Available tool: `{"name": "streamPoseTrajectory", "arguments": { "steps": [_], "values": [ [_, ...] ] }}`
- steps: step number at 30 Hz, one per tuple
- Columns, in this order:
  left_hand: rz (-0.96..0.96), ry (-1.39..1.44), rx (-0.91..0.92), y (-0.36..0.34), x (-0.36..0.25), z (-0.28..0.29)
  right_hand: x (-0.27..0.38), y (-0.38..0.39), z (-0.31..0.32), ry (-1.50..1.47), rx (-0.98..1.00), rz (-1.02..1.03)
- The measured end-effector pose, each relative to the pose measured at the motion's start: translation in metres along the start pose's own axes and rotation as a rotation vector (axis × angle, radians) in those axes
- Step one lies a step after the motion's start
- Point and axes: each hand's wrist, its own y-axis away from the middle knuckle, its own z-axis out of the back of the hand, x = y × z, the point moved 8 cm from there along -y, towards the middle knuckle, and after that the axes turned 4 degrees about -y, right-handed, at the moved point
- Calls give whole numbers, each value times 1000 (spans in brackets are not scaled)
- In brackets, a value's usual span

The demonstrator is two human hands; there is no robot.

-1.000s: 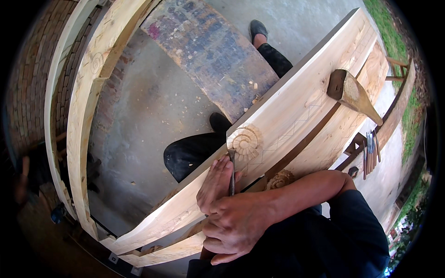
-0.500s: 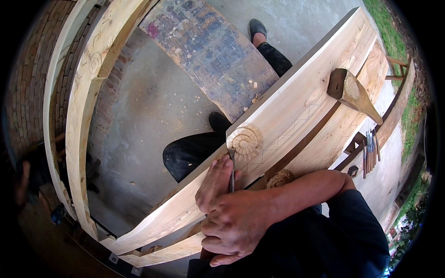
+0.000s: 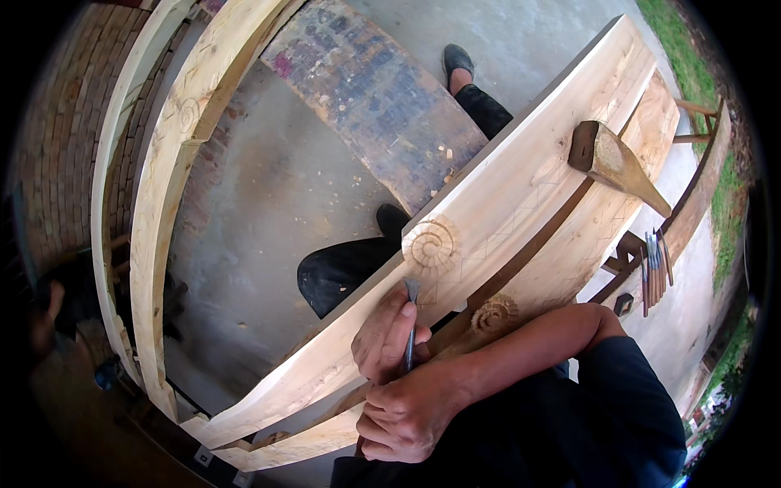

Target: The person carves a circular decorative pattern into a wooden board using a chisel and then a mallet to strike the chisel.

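Note:
My right hand [image 3: 411,411] is wrapped round the handle of a chisel [image 3: 411,346], the forearm reaching in from the right. Higher on the same tool, my left hand [image 3: 382,337] has its fingers along the shaft near the blade. The blade's flared end shows just below a carved spiral rosette [image 3: 432,246] on a pale wooden beam [image 3: 521,187], a little apart from the carving. A second spiral carving [image 3: 495,315] sits on the neighbouring beam [image 3: 561,244], close to my right forearm. Pencilled stepped lines run along both beams.
A wooden mallet [image 3: 614,163] lies across the beams. Several chisels [image 3: 653,272] lie together on the right. A paint-stained board [image 3: 374,98] is beyond the beam; curved timbers [image 3: 154,220] rise at left. Another person's hand [image 3: 55,299] is at the dark left edge.
The chisel's blade has drawn back from the rosette's lower edge towards me, both hands still on it. The left fingers are now more curled round the shaft. The view has shifted slightly.

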Motion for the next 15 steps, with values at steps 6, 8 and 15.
{"name": "streamPoseTrajectory", "arguments": {
  "steps": [6,8,15],
  "values": [
    [-68,-67,152,-13,-16,-10,2,23,32,-79,10,-160],
    [-110,-113,173,-13,-21,-15,-3,22,43,-79,-3,-179],
    [98,-522,331,-27,-4,-36,-6,22,44,-174,-29,-231]
  ]
}}
